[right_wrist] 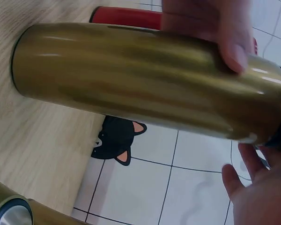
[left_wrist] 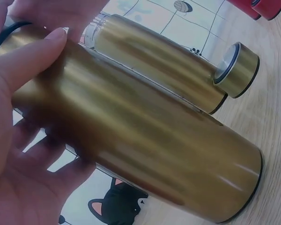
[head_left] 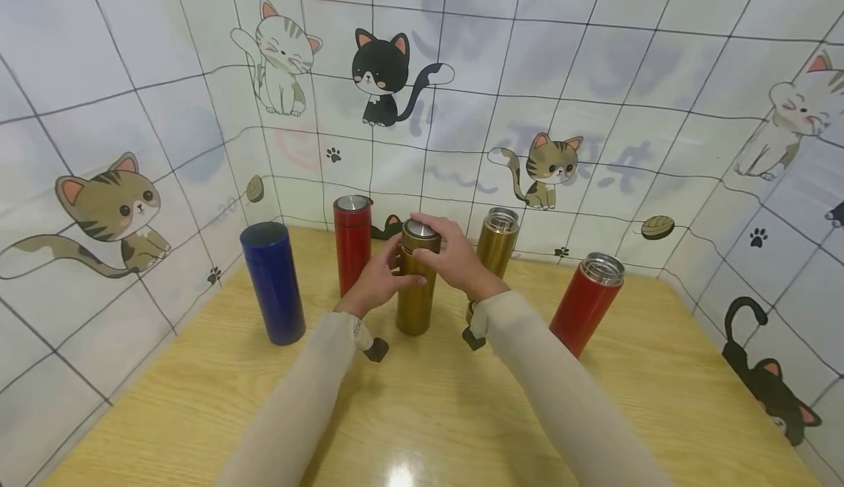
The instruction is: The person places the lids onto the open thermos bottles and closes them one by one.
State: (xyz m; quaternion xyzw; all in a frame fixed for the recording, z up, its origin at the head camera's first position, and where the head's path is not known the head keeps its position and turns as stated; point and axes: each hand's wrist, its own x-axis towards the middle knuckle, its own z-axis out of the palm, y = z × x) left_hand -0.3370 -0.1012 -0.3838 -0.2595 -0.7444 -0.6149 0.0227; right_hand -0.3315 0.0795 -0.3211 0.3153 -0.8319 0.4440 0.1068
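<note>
A gold thermos bottle [head_left: 415,311] stands upright at the middle of the table, between the two hands. My left hand [head_left: 379,280] holds its upper body, thumb on the near side and fingers behind, as the left wrist view shows. Over the top, my right hand [head_left: 458,256] grips the gold lid [head_left: 420,233] with its steel disc, thumb in front and fingers at the back. That lid sits on the bottle's mouth. In the right wrist view the bottle body [right_wrist: 131,75] lies across the picture, with a dark ring at its neck.
Behind my right hand is a second gold bottle [head_left: 499,242], lidless; its gold lid [left_wrist: 239,70] stands beside its base. A lidded red bottle [head_left: 352,242] and a blue bottle [head_left: 273,285] stand left. On the right is a lidless red bottle [head_left: 583,307]. Cat-printed sheeting [head_left: 461,128] encloses the table.
</note>
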